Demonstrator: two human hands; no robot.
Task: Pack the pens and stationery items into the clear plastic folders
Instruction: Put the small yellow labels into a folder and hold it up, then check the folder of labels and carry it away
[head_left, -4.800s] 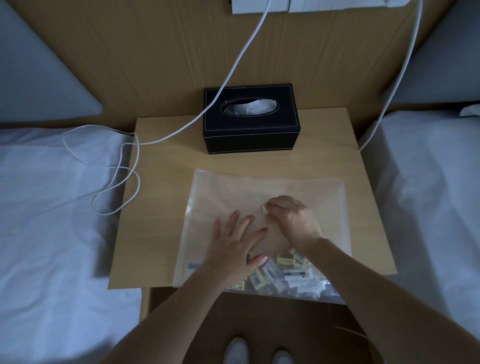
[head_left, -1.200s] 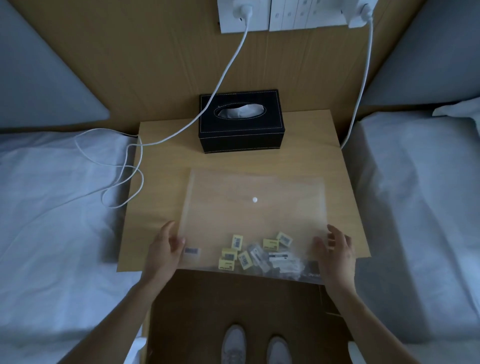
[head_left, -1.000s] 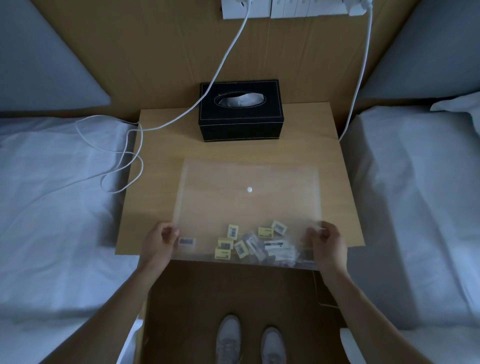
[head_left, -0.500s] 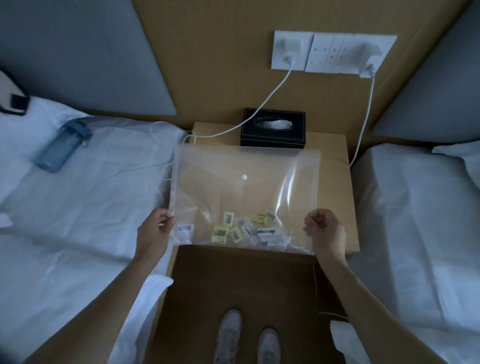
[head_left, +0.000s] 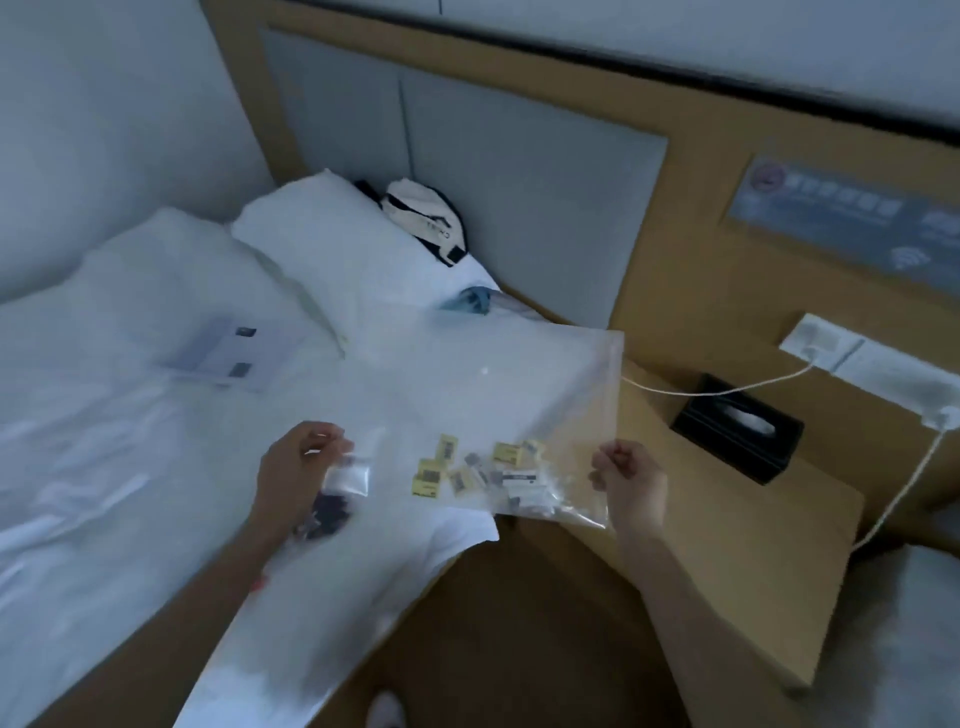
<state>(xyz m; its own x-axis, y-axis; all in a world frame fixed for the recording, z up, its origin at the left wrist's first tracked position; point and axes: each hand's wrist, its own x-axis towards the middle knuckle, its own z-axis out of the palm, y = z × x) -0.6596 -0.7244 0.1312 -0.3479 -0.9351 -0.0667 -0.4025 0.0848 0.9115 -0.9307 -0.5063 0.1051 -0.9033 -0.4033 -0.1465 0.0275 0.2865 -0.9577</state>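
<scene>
Centre of the frame, held in the air over the bed's near corner: one clear plastic folder, closed by a small white snap on its face, tilted so its far edge lies toward the upper right; left hand at centre left, fingers curled and pinching the folder's lower left corner; right hand at centre right, fingers curled and pinching the lower right corner; small packets of stationery, yellow and white with barcode labels, gathered loose inside along the folder's lower edge between the hands; a dark cluster of items just below the left hand, too blurred to identify; bed with white sheet across the left half; stack of papers or folders lying on it at upper left; pillow at upper centre; tabletop at right, bearing a black tissue box with a white cable running above it to the wall sockets; step in hand, by judgement, carrying the filled folder across to the bed; advice: keep both corners level and the snapped edge uppermost so the packets stay pooled, lower it flat onto the sheet beside the stack, release only once it rests.
</scene>
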